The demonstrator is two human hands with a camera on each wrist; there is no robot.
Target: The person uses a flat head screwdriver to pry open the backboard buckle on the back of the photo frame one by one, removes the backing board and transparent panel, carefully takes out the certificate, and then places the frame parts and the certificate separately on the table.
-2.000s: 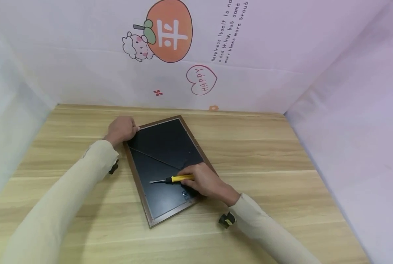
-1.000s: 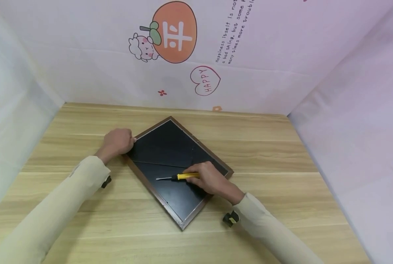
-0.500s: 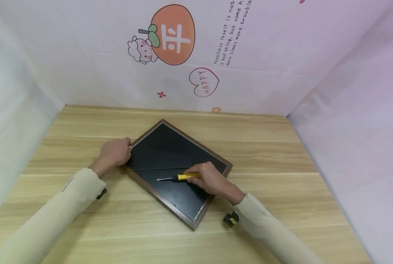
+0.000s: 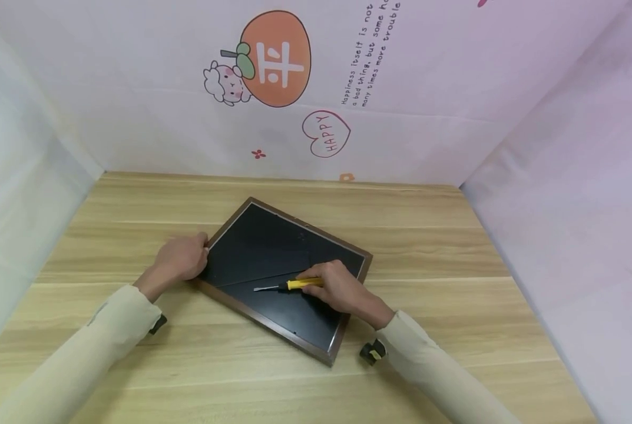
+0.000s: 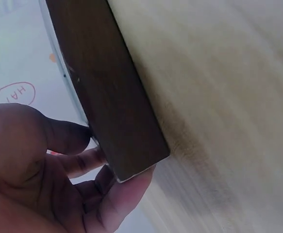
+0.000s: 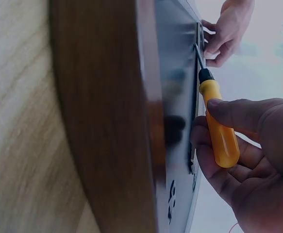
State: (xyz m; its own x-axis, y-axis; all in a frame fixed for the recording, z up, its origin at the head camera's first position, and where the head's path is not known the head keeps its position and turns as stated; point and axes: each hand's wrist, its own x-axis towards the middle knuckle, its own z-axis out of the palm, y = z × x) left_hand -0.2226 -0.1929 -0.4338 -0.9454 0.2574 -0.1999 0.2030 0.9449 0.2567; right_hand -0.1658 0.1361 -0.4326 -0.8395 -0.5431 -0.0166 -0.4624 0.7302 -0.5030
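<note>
A brown picture frame (image 4: 262,317) lies back side up on the table, turned at an angle. Its black backing board (image 4: 257,241) faces up, with a thin slanting edge across it. My left hand (image 4: 180,257) grips the frame's left corner; in the left wrist view the thumb is on one side of the brown edge (image 5: 112,92) and fingers are under the corner. Over the board, my right hand (image 4: 339,288) holds a yellow-handled screwdriver (image 4: 297,284), its metal tip pointing left. The right wrist view shows the handle (image 6: 221,141) between thumb and fingers.
The wood-grain table (image 4: 427,247) extends around the frame. A white printed cloth (image 4: 162,118) hangs behind it, and pale cloth walls (image 4: 575,176) stand at both sides. A small black device (image 4: 372,352) sits at the right cuff.
The frame has turned counterclockwise on the table: its near corner swung right, its far corner left. My left hand moved toward me with its corner. The right hand with the screwdriver stayed nearly in place.
</note>
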